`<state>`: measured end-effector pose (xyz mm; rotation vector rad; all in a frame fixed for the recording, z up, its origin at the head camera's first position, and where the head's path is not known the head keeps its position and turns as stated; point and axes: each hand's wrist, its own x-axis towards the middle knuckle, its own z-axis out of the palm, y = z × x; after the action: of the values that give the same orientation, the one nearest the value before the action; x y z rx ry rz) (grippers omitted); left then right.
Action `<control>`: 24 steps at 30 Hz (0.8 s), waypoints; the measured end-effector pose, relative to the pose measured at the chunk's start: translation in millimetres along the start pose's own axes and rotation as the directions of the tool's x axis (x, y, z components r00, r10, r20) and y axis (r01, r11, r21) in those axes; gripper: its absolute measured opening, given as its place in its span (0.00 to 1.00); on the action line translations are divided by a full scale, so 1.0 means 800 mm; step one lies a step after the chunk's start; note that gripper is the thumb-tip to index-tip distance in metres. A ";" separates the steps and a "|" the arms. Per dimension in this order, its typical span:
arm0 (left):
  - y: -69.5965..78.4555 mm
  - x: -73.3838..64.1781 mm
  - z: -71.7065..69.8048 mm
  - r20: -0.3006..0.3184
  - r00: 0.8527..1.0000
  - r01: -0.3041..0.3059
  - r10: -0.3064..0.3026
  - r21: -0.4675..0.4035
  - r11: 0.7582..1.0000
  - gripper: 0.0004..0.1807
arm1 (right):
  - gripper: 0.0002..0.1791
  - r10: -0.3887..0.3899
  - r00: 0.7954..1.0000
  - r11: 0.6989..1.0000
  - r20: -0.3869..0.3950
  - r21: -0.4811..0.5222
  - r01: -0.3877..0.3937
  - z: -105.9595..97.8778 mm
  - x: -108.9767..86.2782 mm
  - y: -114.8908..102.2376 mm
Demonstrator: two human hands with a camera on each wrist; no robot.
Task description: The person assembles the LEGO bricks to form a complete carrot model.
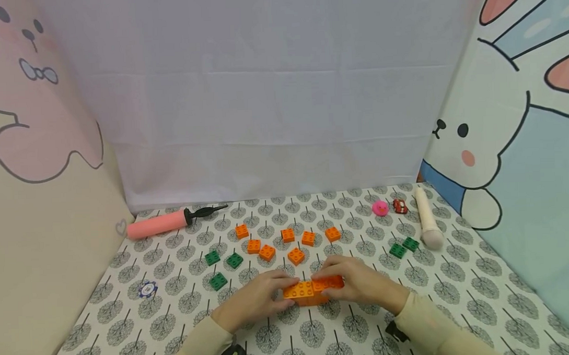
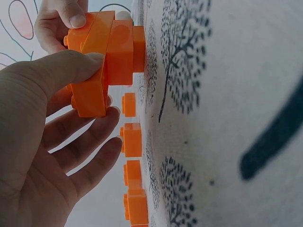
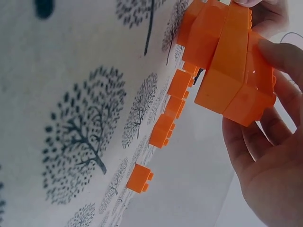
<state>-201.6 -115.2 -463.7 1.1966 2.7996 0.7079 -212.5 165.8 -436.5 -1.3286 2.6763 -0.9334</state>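
In the head view, both hands meet at a stack of orange building bricks [image 1: 308,301] near the front middle of the table. My left hand [image 1: 258,297] pinches its left end, thumb on the near side, fingers behind. On the right, my right hand [image 1: 361,282] grips an upper brick [image 1: 328,282] between thumb and fingers. The left wrist view shows several layers, narrower at the bottom, with the lowest brick [image 2: 138,49] close to the cloth. A long brick [image 3: 225,61] runs under the upper brick [image 3: 258,80] in the right wrist view. Fingers hide part of the top.
Several loose orange bricks [image 1: 296,256] lie behind the hands. Green bricks lie to the left [image 1: 218,281] and right [image 1: 397,250]. Farther out are a pink pump [image 1: 159,224], a poker chip [image 1: 148,289], a pink duck [image 1: 380,208], a red toy car [image 1: 400,206] and a pale stick-shaped object [image 1: 426,214].
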 end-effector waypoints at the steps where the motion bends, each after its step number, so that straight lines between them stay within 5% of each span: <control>1: 0.000 0.000 0.000 0.003 1.000 0.005 -0.005 -0.004 1.000 0.27 | 0.19 -0.003 1.000 1.000 -0.002 -0.002 0.003 0.001 0.000 0.000; 24: 0.000 0.001 0.001 0.009 1.000 0.010 -0.009 -0.034 0.999 0.27 | 0.19 0.034 0.999 0.999 0.035 -0.006 -0.034 -0.002 -0.003 0.002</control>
<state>-201.9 -114.7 -464.3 1.1773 2.7720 0.7449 -212.7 168.9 -436.5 -1.2839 2.6683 -0.8914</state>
